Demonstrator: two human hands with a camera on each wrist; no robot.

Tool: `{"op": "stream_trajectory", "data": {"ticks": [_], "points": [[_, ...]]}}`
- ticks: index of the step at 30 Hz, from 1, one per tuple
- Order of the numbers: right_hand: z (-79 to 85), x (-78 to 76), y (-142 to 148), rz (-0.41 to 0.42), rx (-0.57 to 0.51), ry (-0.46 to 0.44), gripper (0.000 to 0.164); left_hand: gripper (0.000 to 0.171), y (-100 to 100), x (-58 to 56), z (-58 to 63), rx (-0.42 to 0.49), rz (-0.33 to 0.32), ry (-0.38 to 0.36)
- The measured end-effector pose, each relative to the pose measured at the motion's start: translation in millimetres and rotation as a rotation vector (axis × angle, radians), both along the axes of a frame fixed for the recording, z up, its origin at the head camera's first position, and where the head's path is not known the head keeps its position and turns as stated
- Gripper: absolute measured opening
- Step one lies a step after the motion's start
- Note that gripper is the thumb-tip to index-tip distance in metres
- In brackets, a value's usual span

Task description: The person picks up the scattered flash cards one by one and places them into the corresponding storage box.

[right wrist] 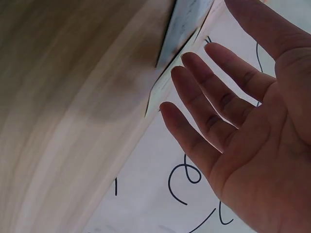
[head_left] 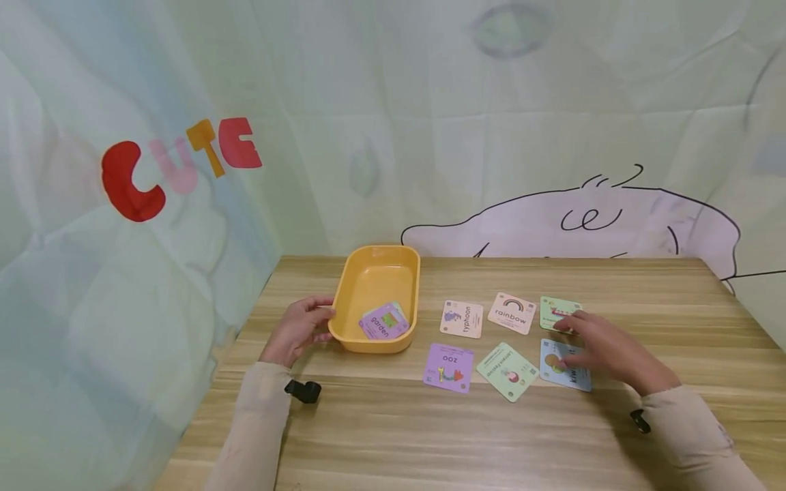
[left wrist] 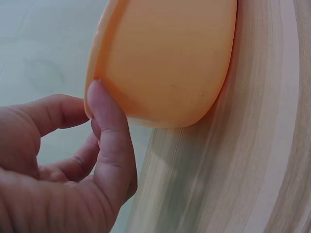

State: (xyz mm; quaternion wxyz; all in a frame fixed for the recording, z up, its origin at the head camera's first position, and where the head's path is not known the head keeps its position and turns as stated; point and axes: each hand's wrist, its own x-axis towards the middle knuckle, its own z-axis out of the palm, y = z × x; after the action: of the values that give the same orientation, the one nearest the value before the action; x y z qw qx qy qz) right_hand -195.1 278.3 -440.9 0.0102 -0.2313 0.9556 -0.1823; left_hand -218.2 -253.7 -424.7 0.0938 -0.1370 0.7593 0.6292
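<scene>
Beige sleeves [head_left: 254, 416] flank a yellow tray [head_left: 374, 290], left hand [head_left: 297, 329] pinching it; right of the tray, the right hand [head_left: 617, 351], fingers [right wrist: 197, 102] parted, is over cards [head_left: 507, 372] whose flatness could defeat a grip.

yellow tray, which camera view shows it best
The head view, since it takes in nearly the whole yellow tray, with the garden card inside. The left wrist view shows only part, cut off by the frame, pinched by the left hand. The right wrist view does not show it.
</scene>
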Motion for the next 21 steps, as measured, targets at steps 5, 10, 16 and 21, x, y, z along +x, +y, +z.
{"op": "stream_trajectory", "data": {"ticks": [5,10,16,21], "points": [[-3.1,-1.5,2.6,0.009,0.013,0.007,0.059,0.04,-0.1,0.8,0.2,-0.002,0.0,0.002],[-3.0,-0.9,3.4,0.016,0.011,0.019,0.055,0.04,0.0,0.5,0.2,0.0,0.0,-0.001],[-1.6,-0.5,3.0,0.03,0.009,0.027,0.046,0.041,0.8,0.3,1.7,-0.016,0.001,0.0],[-1.7,-2.7,1.9,0.028,0.043,-0.016,0.043,0.04,0.1,-0.2,-0.4,-0.019,-0.002,0.004]]}}
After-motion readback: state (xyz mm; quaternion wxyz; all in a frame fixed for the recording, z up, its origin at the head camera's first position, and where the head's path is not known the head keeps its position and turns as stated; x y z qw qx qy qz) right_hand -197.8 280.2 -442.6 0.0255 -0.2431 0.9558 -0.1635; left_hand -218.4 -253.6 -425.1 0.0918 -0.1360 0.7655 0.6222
